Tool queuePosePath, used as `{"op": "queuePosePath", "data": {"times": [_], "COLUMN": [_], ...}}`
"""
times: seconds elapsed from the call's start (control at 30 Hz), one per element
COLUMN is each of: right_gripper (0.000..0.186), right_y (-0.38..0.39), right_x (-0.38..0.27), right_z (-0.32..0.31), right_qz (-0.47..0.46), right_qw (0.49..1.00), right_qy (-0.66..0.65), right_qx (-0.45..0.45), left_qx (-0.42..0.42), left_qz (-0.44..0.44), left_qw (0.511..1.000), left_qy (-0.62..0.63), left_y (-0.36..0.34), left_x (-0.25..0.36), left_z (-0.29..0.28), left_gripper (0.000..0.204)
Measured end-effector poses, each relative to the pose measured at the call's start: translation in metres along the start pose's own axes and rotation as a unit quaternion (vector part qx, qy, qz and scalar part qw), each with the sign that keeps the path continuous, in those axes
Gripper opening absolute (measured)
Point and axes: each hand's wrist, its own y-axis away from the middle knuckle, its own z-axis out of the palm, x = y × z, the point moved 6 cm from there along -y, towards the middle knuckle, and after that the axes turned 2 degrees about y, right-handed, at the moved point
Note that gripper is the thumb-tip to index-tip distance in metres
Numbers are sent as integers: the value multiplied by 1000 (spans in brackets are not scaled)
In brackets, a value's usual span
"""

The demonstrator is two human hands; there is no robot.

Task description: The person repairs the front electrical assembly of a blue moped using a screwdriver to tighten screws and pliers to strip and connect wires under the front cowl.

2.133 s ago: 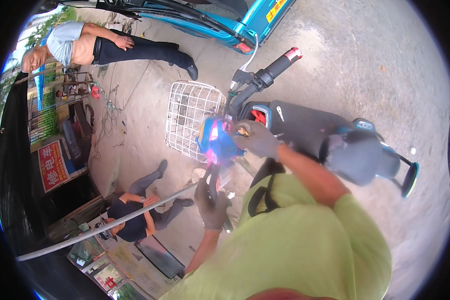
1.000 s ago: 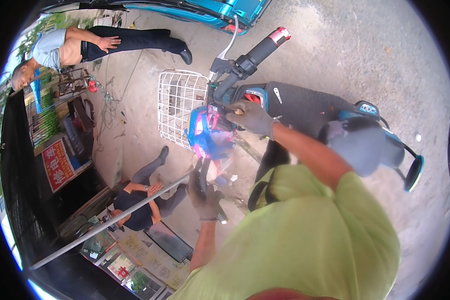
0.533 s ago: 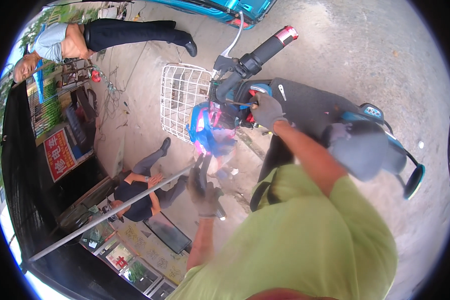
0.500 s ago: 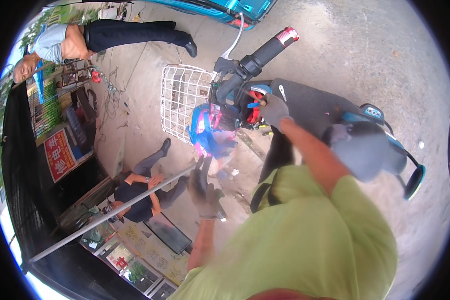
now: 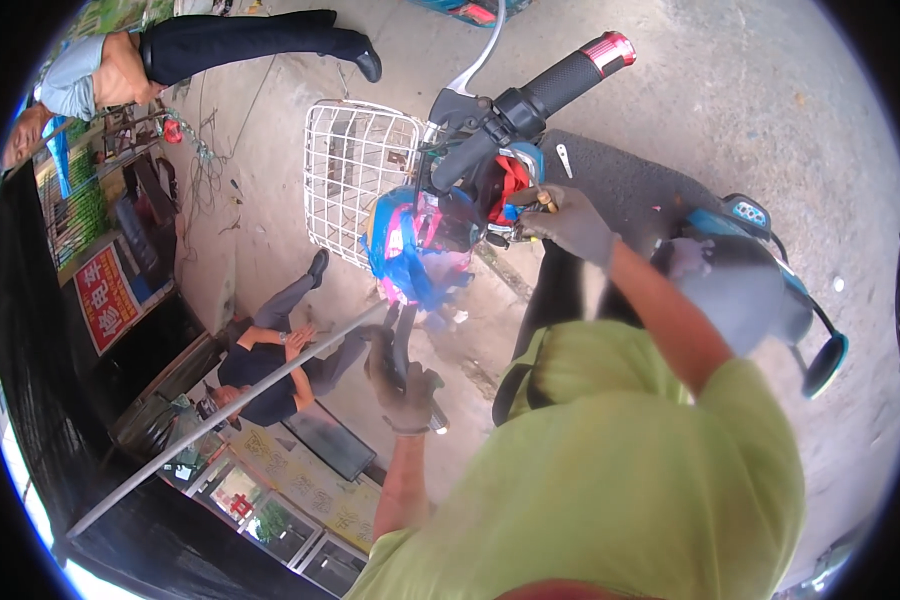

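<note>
My right hand (image 5: 575,228), in a grey glove, is closed in a pinch on a small brown-gold piece (image 5: 546,201) whose kind I cannot make out. It sits beside a red bundle (image 5: 512,185) in the scooter's front compartment, just below the right handlebar grip (image 5: 570,80). My left hand (image 5: 402,385), gloved too, is wrapped round the dark left handlebar grip (image 5: 438,415), whose pale end sticks out past the fingers. Between the handlebar ends, a blue and pink wrapping (image 5: 410,245) covers the middle of the steering head.
A white wire basket (image 5: 355,185) is fixed at the scooter's front. A small pale wrench (image 5: 563,160) lies on the dark grey footboard (image 5: 620,175). Two people are nearby, one standing (image 5: 250,45), one seated (image 5: 270,370). A metal pole (image 5: 220,425) slants across the left.
The view has shifted, and the handlebar looks larger. My right hand has turned slightly, and the brown-gold piece now shows at its fingertips. My left hand stays on the grip.
</note>
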Motion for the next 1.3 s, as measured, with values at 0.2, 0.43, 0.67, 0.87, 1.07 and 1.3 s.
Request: {"op": "queuePosePath", "data": {"times": [0.2, 0.43, 0.67, 0.87, 1.07, 1.3], "right_gripper": [39, 26, 23, 20, 22, 49], "right_y": [8, -3, 19, 63, 111, 81], "right_x": [-46, -30, -1, -15, 33, -37], "right_z": [61, 65, 62, 88, 140, 77], "right_qz": [-184, -133, -199, -219, -188, -92], "right_qw": [966, 983, 974, 951, 911, 971], "right_qy": [182, 120, 105, 218, 291, 218], "right_qx": [21, 23, -31, -18, -223, 40], "left_qx": [33, 27, 40, 33, 39, 48], "left_qz": [6, 10, -13, -4, -56, -32], "left_qw": [999, 999, 999, 999, 997, 998], "left_qy": [4, 17, 14, 5, 21, -17], "left_y": [9, 8, 9, 11, 14, 13], "left_x": [-8, -7, -9, -11, -15, -9], "left_z": [-3, -2, 0, -1, -4, -2], "left_gripper": [73, 72, 71, 71, 72, 71]}}
